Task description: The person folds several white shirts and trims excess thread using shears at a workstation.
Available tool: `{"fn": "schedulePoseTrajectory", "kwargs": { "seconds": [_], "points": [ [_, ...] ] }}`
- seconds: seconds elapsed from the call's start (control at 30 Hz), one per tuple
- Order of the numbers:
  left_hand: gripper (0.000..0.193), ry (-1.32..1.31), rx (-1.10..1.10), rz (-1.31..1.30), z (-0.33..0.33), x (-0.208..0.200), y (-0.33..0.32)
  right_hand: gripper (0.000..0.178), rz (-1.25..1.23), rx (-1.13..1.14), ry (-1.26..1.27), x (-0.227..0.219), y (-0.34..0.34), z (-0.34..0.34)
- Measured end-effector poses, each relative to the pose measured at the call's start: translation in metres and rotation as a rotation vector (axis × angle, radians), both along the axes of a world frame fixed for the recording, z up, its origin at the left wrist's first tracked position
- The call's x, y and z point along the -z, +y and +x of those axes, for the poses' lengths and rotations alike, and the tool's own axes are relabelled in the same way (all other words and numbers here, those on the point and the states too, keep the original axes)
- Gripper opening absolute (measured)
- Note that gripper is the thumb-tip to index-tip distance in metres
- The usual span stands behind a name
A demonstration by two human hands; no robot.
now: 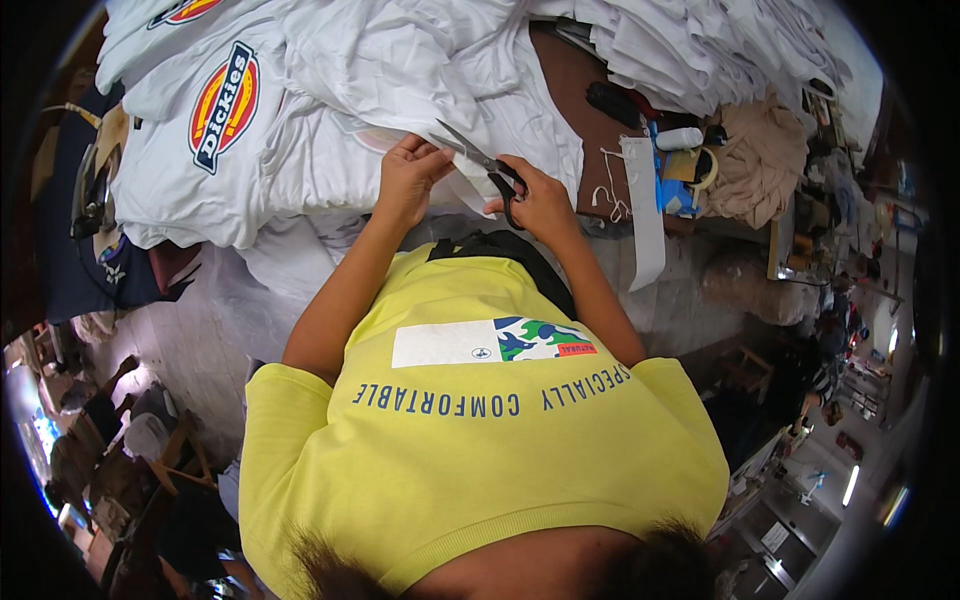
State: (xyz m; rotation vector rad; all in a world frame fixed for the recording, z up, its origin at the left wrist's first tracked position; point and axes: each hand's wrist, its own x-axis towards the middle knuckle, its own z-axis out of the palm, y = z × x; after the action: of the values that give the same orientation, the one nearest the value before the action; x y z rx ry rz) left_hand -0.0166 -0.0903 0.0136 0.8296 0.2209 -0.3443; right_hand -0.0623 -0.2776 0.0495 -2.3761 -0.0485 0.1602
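In my right hand (538, 203) is a pair of black-handled scissors (478, 157), its dark blades parted and pointing up and left over the white cloth. My left hand (411, 178) is closed in a pinch on the edge of a white T-shirt (455, 188), just left of the blades. The pinched edge lies near the table's front side. Left of my hands, another white T-shirt (285, 150) lies spread with a colourful printed logo on it. Whether the blades touch the cloth is hard to tell.
White garments (690, 60) are heaped at the back right. On the brown tabletop (565, 75) lie a long white paper strip (642, 215), a tape roll (705, 168), a white thread spool (679, 139) and a dark object (612, 103). Beige cloth (757, 145) is bunched farther right.
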Motion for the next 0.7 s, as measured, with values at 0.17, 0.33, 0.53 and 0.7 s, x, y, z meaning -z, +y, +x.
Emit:
{"fn": "schedulePoseTrajectory", "kwargs": {
  "seconds": [0.17, 0.33, 0.53, 0.7],
  "points": [
    [0.028, 0.009, -0.022, -0.02, 0.003, -0.002, 0.0, 0.065, 0.04, 0.017, -0.016, 0.018, -0.007, -0.007],
    [0.029, 0.014, -0.05, -0.013, 0.006, 0.007, 0.003, 0.066, 0.022, 0.006, -0.111, 0.015, -0.002, -0.005],
    [0.028, -0.023, -0.029, 0.012, 0.006, 0.01, 0.005, 0.07, -0.045, -0.003, -0.104, 0.0, 0.01, 0.009],
    [0.03, -0.022, -0.027, 0.026, 0.006, 0.006, 0.004, 0.066, -0.022, -0.009, -0.036, 0.003, 0.008, 0.011]
  ]
}}
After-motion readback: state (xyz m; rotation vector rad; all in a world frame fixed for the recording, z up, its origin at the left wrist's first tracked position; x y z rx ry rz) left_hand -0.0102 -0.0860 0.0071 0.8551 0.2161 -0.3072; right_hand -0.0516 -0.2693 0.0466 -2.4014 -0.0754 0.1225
